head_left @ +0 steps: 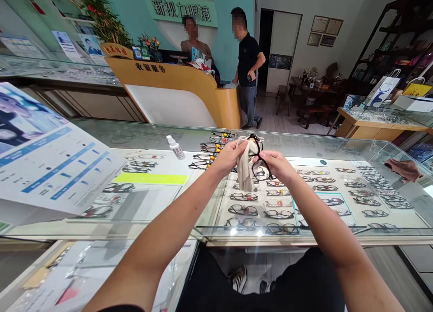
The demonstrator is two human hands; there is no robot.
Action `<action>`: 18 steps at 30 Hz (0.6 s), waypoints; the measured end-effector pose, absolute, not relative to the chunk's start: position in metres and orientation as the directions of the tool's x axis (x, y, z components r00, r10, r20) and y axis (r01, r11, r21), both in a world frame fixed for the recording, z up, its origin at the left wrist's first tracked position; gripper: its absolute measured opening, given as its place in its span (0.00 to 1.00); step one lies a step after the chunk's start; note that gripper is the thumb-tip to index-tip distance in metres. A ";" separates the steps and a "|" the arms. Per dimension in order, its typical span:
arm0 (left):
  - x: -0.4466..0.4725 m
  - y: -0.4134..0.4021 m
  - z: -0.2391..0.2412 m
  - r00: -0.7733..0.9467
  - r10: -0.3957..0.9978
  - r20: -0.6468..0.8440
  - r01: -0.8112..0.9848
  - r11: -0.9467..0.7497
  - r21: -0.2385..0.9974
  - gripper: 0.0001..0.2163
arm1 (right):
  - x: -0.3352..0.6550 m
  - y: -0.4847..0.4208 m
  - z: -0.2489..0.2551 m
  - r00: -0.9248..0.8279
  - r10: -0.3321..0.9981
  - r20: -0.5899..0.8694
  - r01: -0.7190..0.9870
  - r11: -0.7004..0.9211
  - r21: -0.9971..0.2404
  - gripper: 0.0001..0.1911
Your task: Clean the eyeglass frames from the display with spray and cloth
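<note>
Over the glass counter, my left hand [230, 156] is closed on a beige cleaning cloth [245, 173], pressed against a pair of black-framed eyeglasses [267, 168]. My right hand [276, 163] pinches the eyeglasses from the other side. The frame is tilted, and the cloth hides part of it. Just left of my hands, a row of dark eyeglasses [203, 158] with orange and red tags lies on the counter top. A white spray bottle [176, 148] stands farther left.
Inside the glass display case [419, 210] are rows of eyeglasses. A printed leaflet [50, 163] stands at the left, a brown cloth [402, 169] lies at the right. Behind the counter are a cashier desk [176, 106], a seated person [199, 48] and a standing person [248, 54].
</note>
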State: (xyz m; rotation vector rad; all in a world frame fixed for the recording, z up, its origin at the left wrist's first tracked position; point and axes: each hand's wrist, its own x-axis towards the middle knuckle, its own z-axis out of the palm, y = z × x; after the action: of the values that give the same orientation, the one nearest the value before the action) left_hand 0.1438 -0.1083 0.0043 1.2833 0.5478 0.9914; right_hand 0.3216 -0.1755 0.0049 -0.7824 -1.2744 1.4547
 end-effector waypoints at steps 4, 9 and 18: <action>0.145 -0.106 0.004 0.465 0.865 0.186 -0.360 -0.007 0.933 0.29 | 0.324 -0.176 0.009 -0.248 0.957 0.149 -0.293 0.072 -0.953 0.25; 0.144 -0.104 0.003 0.487 0.848 0.209 -0.381 -0.009 0.925 0.26 | 0.326 -0.177 0.011 -0.208 0.965 0.158 -0.300 0.091 -0.950 0.25; 0.143 -0.105 0.005 0.475 0.861 0.182 -0.369 0.007 0.929 0.23 | 0.327 -0.177 0.015 -0.179 0.969 0.172 -0.314 0.109 -0.943 0.24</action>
State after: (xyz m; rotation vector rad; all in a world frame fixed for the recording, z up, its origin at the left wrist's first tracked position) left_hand 0.1427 -0.1046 0.0053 1.2057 0.5173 1.0318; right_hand 0.3273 -0.1773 0.0148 -0.7733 -1.1851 1.3765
